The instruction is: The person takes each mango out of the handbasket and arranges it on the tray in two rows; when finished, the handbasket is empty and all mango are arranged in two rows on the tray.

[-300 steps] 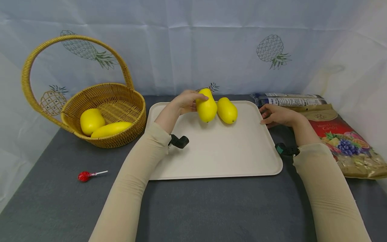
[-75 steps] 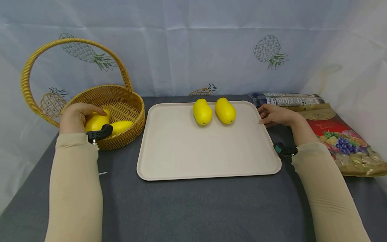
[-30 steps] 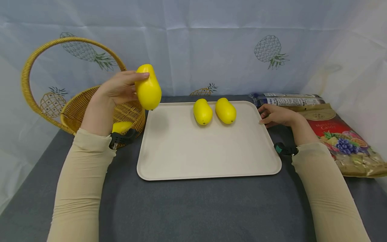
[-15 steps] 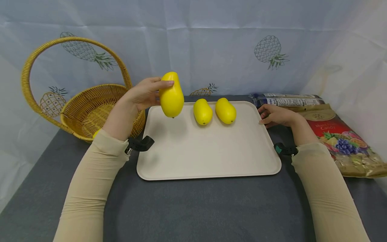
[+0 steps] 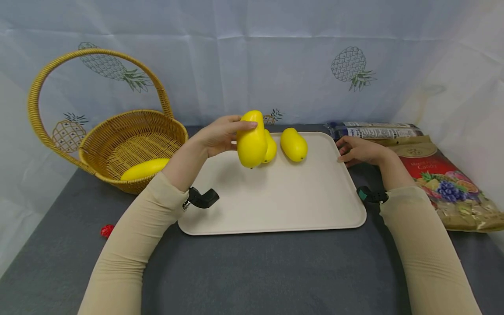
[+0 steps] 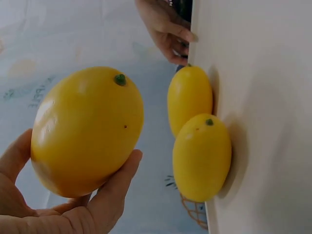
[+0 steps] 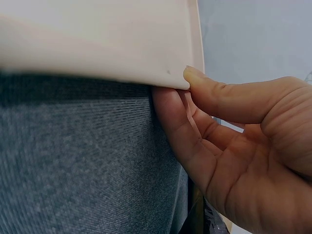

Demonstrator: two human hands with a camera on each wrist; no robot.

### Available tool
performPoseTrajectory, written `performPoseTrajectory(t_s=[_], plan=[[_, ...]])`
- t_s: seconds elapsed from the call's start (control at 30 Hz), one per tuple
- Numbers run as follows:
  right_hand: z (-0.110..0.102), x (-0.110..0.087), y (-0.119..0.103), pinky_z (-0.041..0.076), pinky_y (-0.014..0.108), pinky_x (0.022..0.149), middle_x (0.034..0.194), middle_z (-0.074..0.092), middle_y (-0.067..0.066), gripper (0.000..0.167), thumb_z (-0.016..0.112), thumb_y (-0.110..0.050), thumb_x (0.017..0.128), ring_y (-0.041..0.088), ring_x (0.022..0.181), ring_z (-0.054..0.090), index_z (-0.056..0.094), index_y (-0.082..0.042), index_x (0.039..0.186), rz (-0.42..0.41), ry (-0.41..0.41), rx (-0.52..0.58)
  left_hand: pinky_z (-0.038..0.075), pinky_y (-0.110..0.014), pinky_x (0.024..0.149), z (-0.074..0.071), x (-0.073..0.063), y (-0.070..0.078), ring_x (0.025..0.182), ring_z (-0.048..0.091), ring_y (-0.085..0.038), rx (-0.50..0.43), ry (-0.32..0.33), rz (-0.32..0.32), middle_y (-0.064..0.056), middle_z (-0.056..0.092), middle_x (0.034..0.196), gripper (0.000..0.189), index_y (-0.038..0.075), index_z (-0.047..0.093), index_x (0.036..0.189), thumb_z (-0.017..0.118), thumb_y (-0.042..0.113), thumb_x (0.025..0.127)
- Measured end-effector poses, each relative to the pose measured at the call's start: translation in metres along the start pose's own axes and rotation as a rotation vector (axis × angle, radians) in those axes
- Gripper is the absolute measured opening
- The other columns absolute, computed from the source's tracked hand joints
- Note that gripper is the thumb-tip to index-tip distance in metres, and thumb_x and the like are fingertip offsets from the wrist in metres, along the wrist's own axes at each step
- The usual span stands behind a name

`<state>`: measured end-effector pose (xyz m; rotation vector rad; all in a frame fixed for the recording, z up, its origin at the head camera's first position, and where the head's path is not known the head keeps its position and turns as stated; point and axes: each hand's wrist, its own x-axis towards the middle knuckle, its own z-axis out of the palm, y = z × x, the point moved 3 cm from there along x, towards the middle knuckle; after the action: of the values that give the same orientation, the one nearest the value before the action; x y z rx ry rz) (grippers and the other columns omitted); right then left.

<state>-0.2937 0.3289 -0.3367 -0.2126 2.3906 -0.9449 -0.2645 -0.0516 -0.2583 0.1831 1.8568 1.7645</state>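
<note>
Edges of a cream tray (image 5: pixel 295 197), rounded at the corners and raised into a low rim, frame a flat floor that spreads broadly from the far side to the near lip. Near the far rim, a left fruit (image 5: pixel 271 148) and a right fruit (image 5: pixel 294 144) lie just beside each other. A wicker basket (image 5: pixel 130 140) stands just beyond the tray's left edge, while a candy bag (image 5: pixel 449 183) and a dark package (image 5: pixel 378 130) lie off the right.

Above the tray, a person's left hand (image 5: pixel 216 138) grasps a held fruit (image 5: pixel 252 144), thumb and fingers curled around its sides. It hangs apart from the tray floor, its shadow falling there, and partly covers the left fruit from the head camera. The right hand (image 5: pixel 360 148) pinches the tray's far right corner, rim between thumb and forefinger.

Bright yellow and glossy, the held fruit narrows toward the top like a pear; the left wrist view shows a green nub at its rounded end and a small dark speck.

Woven golden strands form the basket and its tall arched handle; a long yellow fruit (image 5: pixel 145 169) rests inside. A finely ribbed dark grey cover (image 5: pixel 275 271) lies under the tray, and a creased pale cloth (image 5: pixel 256 65) printed with pineapples hangs behind.
</note>
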Motion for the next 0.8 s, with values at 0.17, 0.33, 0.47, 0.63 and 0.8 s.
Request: performPoseTrajectory(t_s=[0.17,0.33,0.47,0.63,0.8], plan=[[0.000,0.000,0.000,0.061,0.037,0.087,0.117,0.046,0.021,0.059,0.058,-0.011,0.099,0.016,0.095,0.060,0.024,0.008,0.143,-0.002,-0.002,0.002,0.043,-0.053,0.115,0.015,0.006,-0.006,0.131,0.050,-0.033,-0.010,-0.014,-0.023,-0.011,0.049,0.139,0.057,0.005,0.035,0.148,0.056,0.027,0.100],[0.000,0.001,0.000,0.061,0.037,0.086,0.116,0.046,0.020,0.059,0.058,-0.010,0.099,0.016,0.094,0.060,0.024,0.007,0.143,-0.001,-0.002,0.004,0.043,-0.052,0.115,0.029,0.012,-0.013,0.131,0.051,-0.033,-0.025,-0.007,-0.046,-0.013,0.049,0.141,0.055,0.005,0.037,0.146,0.058,0.027,0.100],[0.000,0.001,0.001,0.061,0.037,0.086,0.117,0.046,0.020,0.059,0.059,-0.011,0.099,0.016,0.095,0.060,0.024,0.007,0.143,-0.002,-0.003,0.007,0.044,-0.051,0.114,0.040,0.017,-0.018,0.129,0.052,-0.032,-0.035,-0.005,-0.066,-0.012,0.051,0.139,0.053,0.006,0.041,0.144,0.059,0.029,0.099],[0.000,0.000,0.001,0.061,0.038,0.088,0.119,0.045,0.022,0.060,0.059,-0.012,0.099,0.016,0.096,0.061,0.024,0.007,0.144,-0.008,-0.002,0.007,0.046,-0.049,0.113,0.054,0.021,-0.024,0.125,0.054,-0.031,-0.028,-0.023,-0.078,-0.011,0.052,0.136,0.054,0.006,0.042,0.142,0.060,0.031,0.098],[0.000,-0.001,0.000,0.060,0.039,0.088,0.120,0.045,0.023,0.059,0.057,-0.010,0.100,0.016,0.097,0.061,0.023,0.008,0.144,-0.011,-0.001,0.001,0.045,-0.049,0.114,0.068,0.027,-0.032,0.128,0.053,-0.031,0.007,-0.047,-0.088,-0.011,0.054,0.136,0.057,0.009,0.041,0.146,0.060,0.033,0.098]])
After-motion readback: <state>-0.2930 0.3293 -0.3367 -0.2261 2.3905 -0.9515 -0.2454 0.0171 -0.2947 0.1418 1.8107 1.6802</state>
